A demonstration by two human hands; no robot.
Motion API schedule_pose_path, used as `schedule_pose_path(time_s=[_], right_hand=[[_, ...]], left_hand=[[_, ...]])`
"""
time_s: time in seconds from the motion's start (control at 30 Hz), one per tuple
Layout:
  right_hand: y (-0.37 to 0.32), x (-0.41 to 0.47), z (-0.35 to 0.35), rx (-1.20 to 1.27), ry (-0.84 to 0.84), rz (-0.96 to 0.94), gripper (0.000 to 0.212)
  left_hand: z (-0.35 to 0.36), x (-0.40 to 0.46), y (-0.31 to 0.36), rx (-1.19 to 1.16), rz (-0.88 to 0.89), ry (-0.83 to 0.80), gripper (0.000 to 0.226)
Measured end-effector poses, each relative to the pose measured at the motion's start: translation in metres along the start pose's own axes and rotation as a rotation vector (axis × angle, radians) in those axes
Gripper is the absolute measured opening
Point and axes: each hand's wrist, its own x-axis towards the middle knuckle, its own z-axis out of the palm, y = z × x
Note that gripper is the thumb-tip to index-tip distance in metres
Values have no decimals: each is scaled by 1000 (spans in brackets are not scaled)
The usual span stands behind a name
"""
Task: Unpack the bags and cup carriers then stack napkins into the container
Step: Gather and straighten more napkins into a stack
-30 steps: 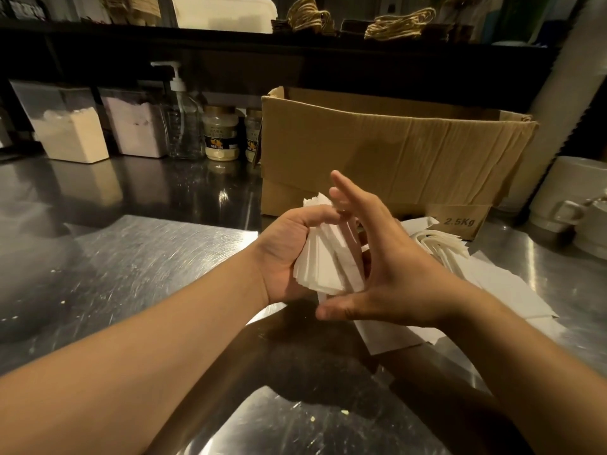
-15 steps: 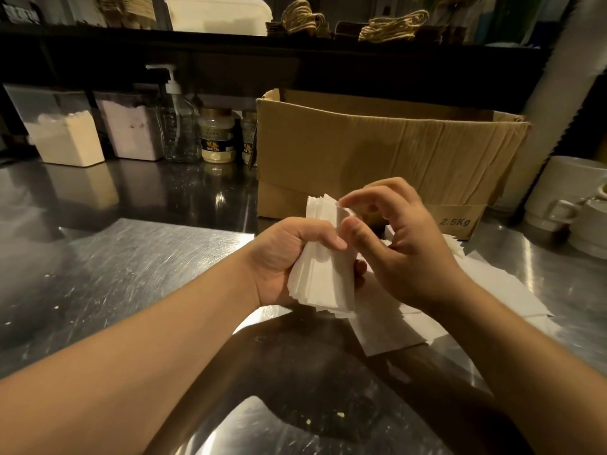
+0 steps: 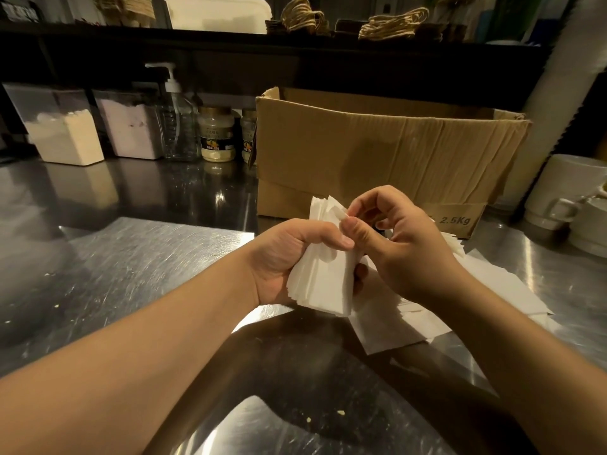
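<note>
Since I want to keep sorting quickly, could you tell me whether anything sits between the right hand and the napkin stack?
Nothing visible does: the right hand already pinches the top edge of the napkin stack gripped by the left hand.

Counter (image 3: 138,257): I see brushed metal, glossy, finely scratched.
Box (image 3: 377,152): matt brown cardboard, creased.
Napkins (image 3: 323,284): thin white paper, matt.
Pump bottle (image 3: 175,126): clear glossy plastic.
Mugs (image 3: 565,188): I read smooth white ceramic.

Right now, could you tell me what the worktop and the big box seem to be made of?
Worktop: probably stainless steel, brushed; it shows fine scratches and mirror-like glare.
Box: brown corrugated cardboard, matte, creased, with "2.5Kg" printed on it.
</note>
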Motion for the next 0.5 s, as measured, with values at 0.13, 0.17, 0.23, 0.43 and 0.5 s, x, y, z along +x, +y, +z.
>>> schedule_pose_path(time_s=[0.13,0.17,0.23,0.43,0.5], right_hand=[[-2,0,0,62,24,45,6],[-3,-1,0,71,32,53,6],[-4,-1,0,104,38,53,7],[-4,-2,0,24,-39,17,22],[-5,-1,-2,48,12,22,24]], left_hand=[[2,-1,0,1,-1,9,48],[3,-1,0,4,0,8,48],[4,-2,1,12,6,-2,53],[4,-2,4,-41,51,1,50],[5,-2,6,-46,69,22,54]])
